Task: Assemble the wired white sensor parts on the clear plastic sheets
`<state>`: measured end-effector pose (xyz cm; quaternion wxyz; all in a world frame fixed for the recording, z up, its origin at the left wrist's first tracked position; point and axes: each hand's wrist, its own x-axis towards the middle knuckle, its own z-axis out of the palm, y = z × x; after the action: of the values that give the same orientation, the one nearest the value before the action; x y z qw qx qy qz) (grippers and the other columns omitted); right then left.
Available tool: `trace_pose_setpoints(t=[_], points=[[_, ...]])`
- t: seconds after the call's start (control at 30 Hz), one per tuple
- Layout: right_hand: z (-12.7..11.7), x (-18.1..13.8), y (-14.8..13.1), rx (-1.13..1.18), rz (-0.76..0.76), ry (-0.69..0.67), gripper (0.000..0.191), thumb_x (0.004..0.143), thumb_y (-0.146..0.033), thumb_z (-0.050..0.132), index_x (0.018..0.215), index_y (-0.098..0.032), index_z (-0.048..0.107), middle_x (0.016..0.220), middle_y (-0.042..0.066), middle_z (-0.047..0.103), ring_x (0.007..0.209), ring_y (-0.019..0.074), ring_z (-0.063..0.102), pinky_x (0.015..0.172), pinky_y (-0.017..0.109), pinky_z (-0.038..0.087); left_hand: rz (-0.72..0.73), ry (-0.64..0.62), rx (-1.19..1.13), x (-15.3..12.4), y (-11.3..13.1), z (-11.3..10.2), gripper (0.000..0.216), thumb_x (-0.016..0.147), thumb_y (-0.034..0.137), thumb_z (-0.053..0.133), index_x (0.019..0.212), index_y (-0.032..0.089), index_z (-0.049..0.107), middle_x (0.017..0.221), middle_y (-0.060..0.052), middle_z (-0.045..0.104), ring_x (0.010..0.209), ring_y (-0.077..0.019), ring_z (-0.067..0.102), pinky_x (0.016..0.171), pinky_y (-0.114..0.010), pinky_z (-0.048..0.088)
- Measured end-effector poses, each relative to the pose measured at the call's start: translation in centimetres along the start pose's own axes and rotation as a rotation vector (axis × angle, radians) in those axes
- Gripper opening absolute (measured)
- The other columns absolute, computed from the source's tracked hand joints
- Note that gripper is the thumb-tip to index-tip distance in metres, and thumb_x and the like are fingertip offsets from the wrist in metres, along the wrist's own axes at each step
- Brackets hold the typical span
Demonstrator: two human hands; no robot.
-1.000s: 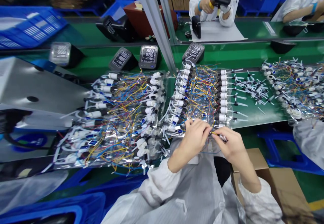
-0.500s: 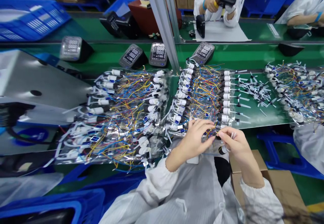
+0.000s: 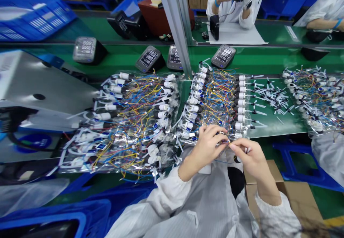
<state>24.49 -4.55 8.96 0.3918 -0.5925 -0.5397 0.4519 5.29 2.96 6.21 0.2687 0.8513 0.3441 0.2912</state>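
My left hand (image 3: 208, 146) and my right hand (image 3: 248, 155) meet at the near edge of a clear plastic bag of wired parts (image 3: 212, 105). Their fingertips pinch thin yellow wires (image 3: 228, 142) from opposite sides, and the fingers partly hide the wire ends. The bag holds white-and-black plastic fittings with tubes and a tangle of yellow, blue and red wires. A similar, larger bagged batch (image 3: 134, 123) lies to the left, and another (image 3: 317, 98) lies at the far right.
A green conveyor belt (image 3: 271, 123) carries loose white-and-black tube pieces (image 3: 271, 100). Digital monitors (image 3: 223, 56) stand beyond it, past an aluminium post (image 3: 174, 23). A co-worker (image 3: 231, 5) works across the line. A cardboard box (image 3: 301, 202) sits at my right, and blue crates (image 3: 32, 19) stand at far left.
My hands have drawn closer together around the yellow wires, with the right hand's fingers now pinching at their ends. The view has shifted slightly, and the bags have not visibly moved.
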Motion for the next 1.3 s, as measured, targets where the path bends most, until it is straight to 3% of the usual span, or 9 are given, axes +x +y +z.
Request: trace_pose_setpoints(t=[0.17, 0.3, 0.57, 0.8, 0.93, 1.1, 1.3], points=[[-1.1, -2.1, -1.4, 0.047, -0.105, 0.332, 0.013, 0.093, -0.031, 0.073, 0.084, -0.021, 0.076, 0.076, 0.001, 0.067, 0.062, 0.0126, 0.057, 0.055, 0.024, 0.043, 0.026, -0.074, -0.022, -0.3, -0.3, -0.9, 0.035, 0.09, 0.048, 0.075, 0.116, 0.025, 0.07, 0.139, -0.011, 0.065, 0.128, -0.03, 0.057, 0.108, -0.049, 0.035], [-1.6, -2.8, -2.3, 0.128, -0.172, 0.618, 0.008, 0.09, -0.025, 0.075, 0.083, -0.02, 0.075, 0.067, -0.001, 0.06, 0.058, 0.0125, 0.053, 0.052, 0.026, 0.038, 0.046, -0.071, -0.007, -0.6, -0.1, -1.1, 0.038, 0.093, 0.046, 0.072, 0.123, 0.024, 0.067, 0.14, -0.012, 0.064, 0.13, -0.0305, 0.056, 0.108, -0.049, 0.035], [-3.3, -2.5, -4.2, 0.389, -0.377, 0.863, 0.008, 0.081, -0.021, 0.081, 0.078, -0.019, 0.074, 0.062, -0.001, 0.057, 0.045, 0.0096, 0.045, 0.039, 0.024, 0.032, 0.071, -0.045, 0.009, -0.3, 0.9, -0.9, 0.034, 0.094, 0.044, 0.072, 0.121, 0.024, 0.066, 0.126, -0.01, 0.072, 0.12, -0.0281, 0.062, 0.103, -0.047, 0.036], [-4.5, -3.5, -6.8, 0.394, -0.417, 0.838, 0.014, 0.077, -0.029, 0.086, 0.075, -0.02, 0.075, 0.058, -0.002, 0.054, 0.039, 0.0091, 0.04, 0.032, 0.022, 0.029, 0.127, 0.013, -0.129, 0.2, 4.3, -1.2, 0.051, 0.095, 0.043, 0.068, 0.14, 0.023, 0.054, 0.135, -0.014, 0.068, 0.128, -0.0303, 0.061, 0.107, -0.048, 0.04], [-4.9, -4.4, -7.2, 0.344, -0.519, 0.732, 0.015, 0.077, -0.033, 0.087, 0.077, -0.022, 0.078, 0.052, -0.002, 0.051, 0.041, 0.0131, 0.047, 0.035, 0.029, 0.044, 0.234, -0.044, -0.164, 1.3, 5.8, 0.2, 0.065, 0.096, 0.044, 0.066, 0.152, 0.02, 0.042, 0.15, -0.018, 0.058, 0.141, -0.0311, 0.052, 0.117, -0.05, 0.034], [-6.3, -5.3, -6.9, 0.33, -0.586, 0.643, 0.011, 0.08, -0.032, 0.085, 0.077, -0.024, 0.079, 0.05, -0.003, 0.048, 0.036, 0.0137, 0.049, 0.032, 0.031, 0.046, 0.217, -0.109, -0.18, 2.2, 4.8, 2.2, 0.027, 0.103, 0.032, 0.059, 0.128, 0.023, 0.064, 0.115, -0.006, 0.078, 0.107, -0.0209, 0.071, 0.106, -0.043, 0.04], [-6.8, -5.4, -5.1, 0.385, -0.471, 0.848, 0.02, 0.073, -0.038, 0.09, 0.072, -0.024, 0.076, 0.052, -0.006, 0.048, 0.033, 0.0096, 0.041, 0.036, 0.03, 0.051, 0.092, 0.083, -0.283, 1.8, 3.2, 1.7, 0.022, 0.096, 0.039, 0.07, 0.109, 0.021, 0.07, 0.105, -0.007, 0.079, 0.096, -0.0213, 0.072, 0.095, -0.04, 0.05]])
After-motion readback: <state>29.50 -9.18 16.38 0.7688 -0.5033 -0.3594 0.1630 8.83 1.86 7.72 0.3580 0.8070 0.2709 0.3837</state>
